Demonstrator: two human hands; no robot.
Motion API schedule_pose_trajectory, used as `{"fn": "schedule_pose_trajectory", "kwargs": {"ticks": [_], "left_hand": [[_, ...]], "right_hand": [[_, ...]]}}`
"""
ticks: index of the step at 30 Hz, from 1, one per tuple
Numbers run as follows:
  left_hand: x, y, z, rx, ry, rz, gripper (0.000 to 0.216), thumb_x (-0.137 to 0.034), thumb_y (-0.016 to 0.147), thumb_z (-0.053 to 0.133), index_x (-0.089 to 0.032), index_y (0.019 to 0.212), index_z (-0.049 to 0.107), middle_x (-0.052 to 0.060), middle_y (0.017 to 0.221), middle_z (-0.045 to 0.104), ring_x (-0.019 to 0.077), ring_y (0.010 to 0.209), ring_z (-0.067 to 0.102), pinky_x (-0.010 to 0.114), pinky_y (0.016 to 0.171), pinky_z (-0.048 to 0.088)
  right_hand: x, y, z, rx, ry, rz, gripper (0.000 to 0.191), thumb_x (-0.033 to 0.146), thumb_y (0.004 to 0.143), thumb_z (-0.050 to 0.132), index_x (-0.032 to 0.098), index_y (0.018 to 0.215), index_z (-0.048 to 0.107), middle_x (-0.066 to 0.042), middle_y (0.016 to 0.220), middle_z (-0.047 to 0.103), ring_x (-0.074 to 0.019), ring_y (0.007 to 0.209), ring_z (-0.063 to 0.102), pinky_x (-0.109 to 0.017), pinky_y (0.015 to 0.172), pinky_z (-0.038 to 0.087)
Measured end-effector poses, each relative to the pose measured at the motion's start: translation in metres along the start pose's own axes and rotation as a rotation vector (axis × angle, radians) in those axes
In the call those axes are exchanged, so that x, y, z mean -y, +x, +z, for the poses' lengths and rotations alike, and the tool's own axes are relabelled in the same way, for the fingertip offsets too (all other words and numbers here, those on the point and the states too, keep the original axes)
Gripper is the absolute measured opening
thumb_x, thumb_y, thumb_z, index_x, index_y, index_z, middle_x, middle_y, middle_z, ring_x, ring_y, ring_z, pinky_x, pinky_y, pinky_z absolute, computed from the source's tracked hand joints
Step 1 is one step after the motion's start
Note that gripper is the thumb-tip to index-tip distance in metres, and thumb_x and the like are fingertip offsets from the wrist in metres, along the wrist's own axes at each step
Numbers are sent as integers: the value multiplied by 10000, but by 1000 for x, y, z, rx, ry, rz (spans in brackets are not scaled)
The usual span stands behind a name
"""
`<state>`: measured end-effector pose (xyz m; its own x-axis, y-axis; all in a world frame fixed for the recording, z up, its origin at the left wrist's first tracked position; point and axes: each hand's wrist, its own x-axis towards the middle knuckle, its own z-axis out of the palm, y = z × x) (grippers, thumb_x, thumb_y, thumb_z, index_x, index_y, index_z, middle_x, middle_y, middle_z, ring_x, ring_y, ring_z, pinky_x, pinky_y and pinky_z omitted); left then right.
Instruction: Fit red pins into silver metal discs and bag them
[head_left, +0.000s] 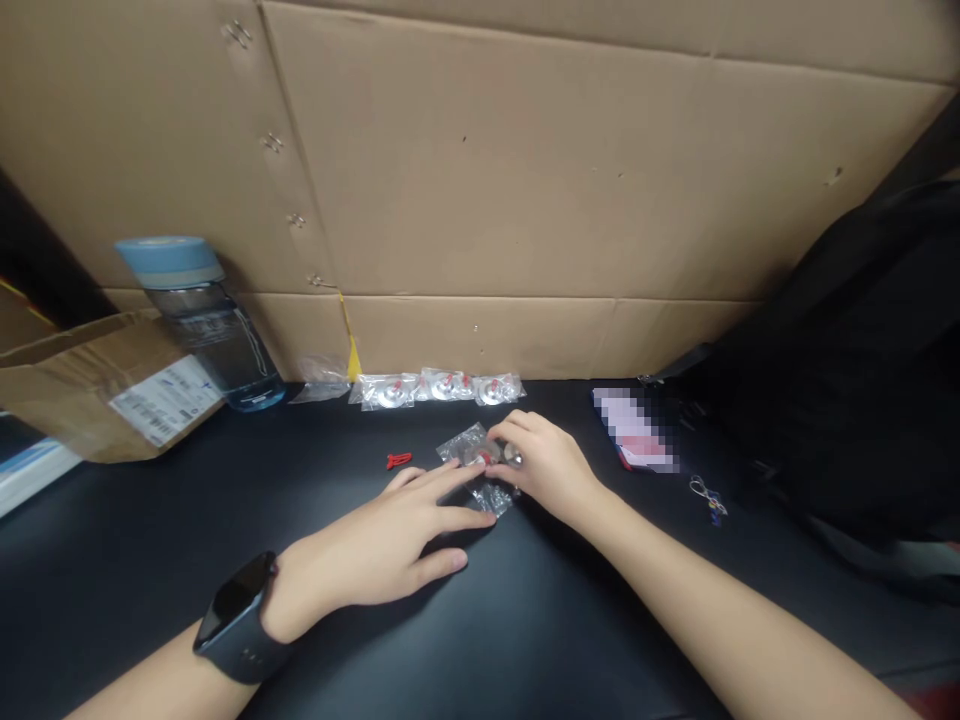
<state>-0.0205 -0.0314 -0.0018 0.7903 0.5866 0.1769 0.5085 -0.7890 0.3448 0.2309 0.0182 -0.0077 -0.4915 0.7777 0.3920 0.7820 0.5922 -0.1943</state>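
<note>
A small clear plastic bag (493,497) lies crumpled on the black table, with something round and a bit of red showing at its middle. My left hand (420,530), fingers spread and flat, rests its fingertips on the bag's near left side. At the bag's right side my right hand (551,465) curls its thumb and fingers around a small shiny round metal piece (514,455). That piece is partly hidden by the fingers, so its exact kind does not show. Left of the bag lies a small red clip-like piece (400,461).
Several clear packets (394,392) with round metal pieces line the cardboard wall (517,180). At left stand a blue-lidded bottle (217,330) and a brown paper bag (82,385). A blurred-out phone-like object (634,430), a small corded trinket (709,498) and a black bag (862,380) are at right.
</note>
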Motion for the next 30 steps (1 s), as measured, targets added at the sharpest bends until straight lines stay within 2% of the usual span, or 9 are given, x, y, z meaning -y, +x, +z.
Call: {"fn": "schedule_pose_trajectory", "kwargs": {"ticks": [3, 6, 10, 12, 14, 18, 21, 24, 30], "left_hand": [[0, 0, -2, 8, 6, 4, 489, -286, 945, 656, -417, 1412, 596, 37, 1663, 347, 341, 1516, 355, 563, 1191, 355], [-1, 3, -6, 5, -5, 26, 398, -208, 948, 616, -393, 1292, 688, 24, 1569, 501, 299, 1457, 455, 520, 1197, 355], [3, 7, -10, -82, -45, 8, 395, -39, 901, 493, -300, 1033, 758, 9, 1132, 754, 201, 1064, 696, 370, 1022, 494], [7, 8, -9, -138, -44, -38, 402, -10, 867, 471, -269, 1032, 729, 8, 998, 754, 186, 919, 697, 338, 922, 520], [10, 9, -6, -187, -21, -72, 406, -13, 849, 484, -262, 1082, 703, 19, 1015, 738, 196, 926, 681, 341, 909, 518], [13, 13, 5, -236, 66, -95, 350, -119, 863, 610, -270, 1172, 674, 56, 1154, 699, 246, 1044, 640, 394, 951, 494], [15, 15, 10, -278, 114, -103, 222, -246, 894, 686, -268, 1114, 693, 54, 1127, 703, 255, 1029, 628, 405, 922, 483], [17, 16, 9, -305, 143, -116, 78, -275, 929, 658, -256, 973, 720, 37, 1053, 716, 240, 993, 629, 398, 902, 471], [20, 13, 1, -302, 72, -206, 122, -239, 910, 620, -234, 829, 712, 26, 961, 722, 219, 918, 634, 376, 870, 480]], "right_hand": [[2, 3, 4, -33, -27, 52, 246, 291, 864, 786, 225, 1080, 687, -63, 1038, 695, -234, 917, 612, -349, 779, 463], [2, 4, -2, 43, 107, -68, 245, 244, 897, 715, 228, 1140, 688, -66, 1080, 686, -229, 965, 615, -355, 839, 484], [-3, 5, -18, 171, 394, -239, 314, 286, 892, 718, 239, 1201, 687, -63, 1118, 680, -215, 1031, 634, -340, 918, 504], [-7, 6, -24, 165, 466, -228, 187, 275, 966, 622, 223, 1120, 714, -61, 1062, 692, -200, 989, 648, -340, 917, 509], [-11, 7, -26, 169, 478, -221, 175, 190, 985, 556, 212, 1036, 723, -57, 1024, 695, -187, 955, 650, -337, 905, 512], [-14, 6, -23, 228, 413, -248, 225, 57, 831, 680, 217, 987, 700, -44, 1077, 672, -189, 1005, 628, -330, 918, 505], [-15, 5, -19, 221, 407, -232, 164, 124, 833, 751, 214, 958, 698, -40, 1078, 659, -183, 994, 620, -316, 895, 500], [-17, 6, -17, 200, 396, -223, 44, 189, 879, 752, 214, 880, 716, -40, 1088, 658, -183, 1003, 614, -324, 912, 486], [-19, 5, -19, 237, 402, -173, 84, 270, 898, 752, 211, 845, 722, -41, 1134, 675, -198, 1056, 617, -347, 961, 469]]}}
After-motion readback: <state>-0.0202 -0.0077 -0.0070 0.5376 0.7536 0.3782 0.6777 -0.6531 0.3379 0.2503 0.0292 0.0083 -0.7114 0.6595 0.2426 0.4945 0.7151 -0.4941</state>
